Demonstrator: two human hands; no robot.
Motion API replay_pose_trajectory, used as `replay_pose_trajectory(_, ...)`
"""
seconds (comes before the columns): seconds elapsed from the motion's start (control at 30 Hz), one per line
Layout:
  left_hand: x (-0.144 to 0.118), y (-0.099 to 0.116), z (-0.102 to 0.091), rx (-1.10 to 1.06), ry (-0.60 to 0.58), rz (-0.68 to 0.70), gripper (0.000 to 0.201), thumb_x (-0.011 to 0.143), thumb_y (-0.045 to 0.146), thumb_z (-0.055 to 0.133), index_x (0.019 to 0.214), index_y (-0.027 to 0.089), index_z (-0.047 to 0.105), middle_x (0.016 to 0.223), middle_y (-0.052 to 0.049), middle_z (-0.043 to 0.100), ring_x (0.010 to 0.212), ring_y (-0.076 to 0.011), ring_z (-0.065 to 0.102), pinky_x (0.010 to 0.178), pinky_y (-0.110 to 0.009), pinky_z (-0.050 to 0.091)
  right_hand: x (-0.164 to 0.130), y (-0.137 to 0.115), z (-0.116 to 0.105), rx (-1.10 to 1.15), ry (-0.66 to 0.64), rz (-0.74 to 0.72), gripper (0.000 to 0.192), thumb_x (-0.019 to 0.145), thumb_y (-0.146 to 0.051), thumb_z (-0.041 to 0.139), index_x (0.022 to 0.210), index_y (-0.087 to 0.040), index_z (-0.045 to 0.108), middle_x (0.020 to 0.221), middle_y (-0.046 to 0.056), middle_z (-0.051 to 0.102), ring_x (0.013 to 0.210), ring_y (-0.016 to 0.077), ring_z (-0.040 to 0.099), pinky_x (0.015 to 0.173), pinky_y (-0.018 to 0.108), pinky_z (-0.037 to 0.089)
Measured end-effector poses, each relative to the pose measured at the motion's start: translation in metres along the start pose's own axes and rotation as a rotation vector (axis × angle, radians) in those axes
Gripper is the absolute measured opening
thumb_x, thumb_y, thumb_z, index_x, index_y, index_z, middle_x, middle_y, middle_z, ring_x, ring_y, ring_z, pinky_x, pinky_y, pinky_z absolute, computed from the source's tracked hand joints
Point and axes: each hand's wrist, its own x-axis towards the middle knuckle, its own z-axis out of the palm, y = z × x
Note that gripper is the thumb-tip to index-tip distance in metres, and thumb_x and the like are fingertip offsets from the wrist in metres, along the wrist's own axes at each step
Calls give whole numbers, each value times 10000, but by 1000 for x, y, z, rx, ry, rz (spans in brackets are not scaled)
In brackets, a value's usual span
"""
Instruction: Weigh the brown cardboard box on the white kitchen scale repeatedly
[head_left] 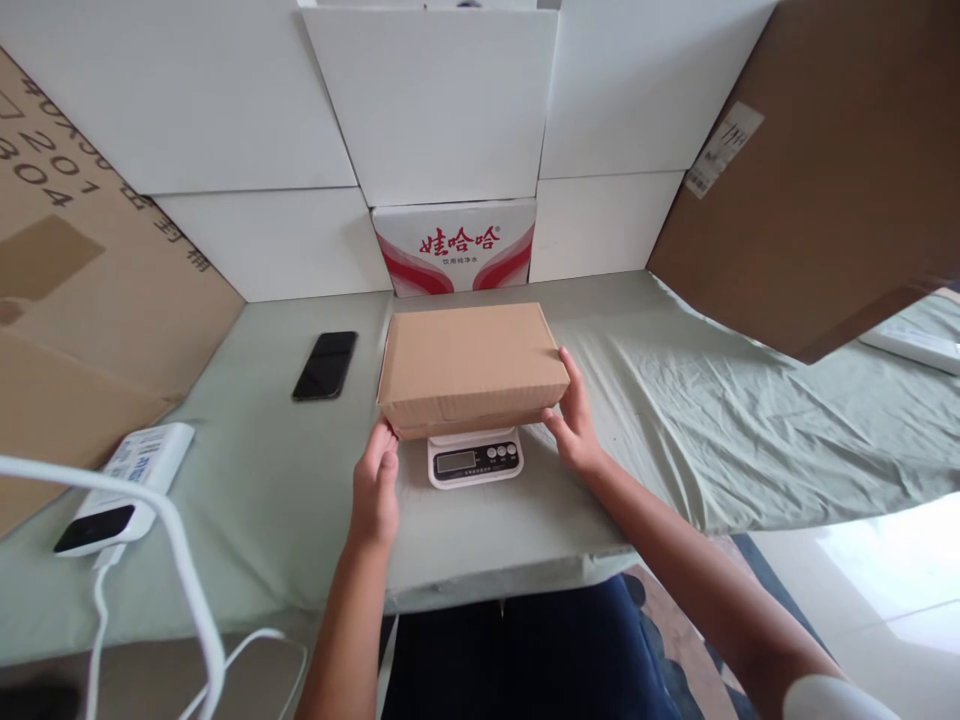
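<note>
A closed brown cardboard box (469, 355) is above a small white kitchen scale (476, 460) and hides most of it; only the scale's display and buttons show at the front. I cannot tell whether the box rests on the scale. At the box's front left corner, my left hand (375, 490) has its fingers closed on the lower edge, partly hidden under it. My right hand (574, 420) grips the front right corner, with fingers along the side and the thumb at the lower front edge.
A black phone (325, 366) lies left of the box. Farther left is a white power bank (127, 490) with a cable (176, 540). White boxes (442, 110) form a wall behind, with a red-printed carton (457, 248). Large cardboard (817, 170) stands right, more cardboard (90, 300) left.
</note>
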Motion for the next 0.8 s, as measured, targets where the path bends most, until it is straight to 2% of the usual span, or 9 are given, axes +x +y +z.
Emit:
replay_pose_trajectory(0.2, -3, 5, 2, 19, -22, 30, 774, 903, 678, 550, 1481, 163, 558, 1509, -184, 580, 1503, -374, 422, 1243, -501, 348, 2, 2, 1, 45, -5, 40, 824, 944, -636, 532, 1634, -371, 169, 1687, 55, 295, 1559, 356, 328, 1278, 591, 329)
replay_pose_trajectory(0.33, -5, 5, 3, 29, -8, 40, 781, 901, 686, 546, 1483, 164, 558, 1491, -183, 597, 1483, -373, 454, 1235, -501, 363, 2, 3, 1, 61, -7, 55, 832, 937, -649, 536, 1633, -378, 169, 1692, 46, 295, 1568, 349, 319, 1291, 590, 309)
replay_pose_trajectory(0.47, -4, 5, 2, 37, 1, 59, 784, 903, 677, 552, 1500, 169, 539, 1537, -185, 553, 1504, -368, 421, 1248, -503, 341, 1, 3, 1, 94, 3, 50, 816, 942, -630, 546, 1629, -409, 165, 1687, 47, 298, 1560, 349, 331, 1264, 608, 338)
replay_pose_trajectory(0.63, -1, 4, -1, -27, 103, 90, 740, 921, 634, 554, 1530, 215, 505, 1616, -154, 463, 1529, -341, 384, 1273, -496, 292, 3, 2, 1, 159, 33, 47, 814, 949, -638, 522, 1631, -426, 130, 1655, 70, 356, 1472, 347, 466, 1169, 606, 448)
replay_pose_trajectory(0.8, -2, 0, 0, -18, 80, 88, 748, 924, 635, 551, 1529, 198, 503, 1594, -167, 490, 1522, -344, 395, 1265, -502, 307, 4, -1, 0, 149, 30, 93, 815, 944, -664, 509, 1629, -413, 146, 1652, 69, 372, 1468, 339, 476, 1168, 591, 452)
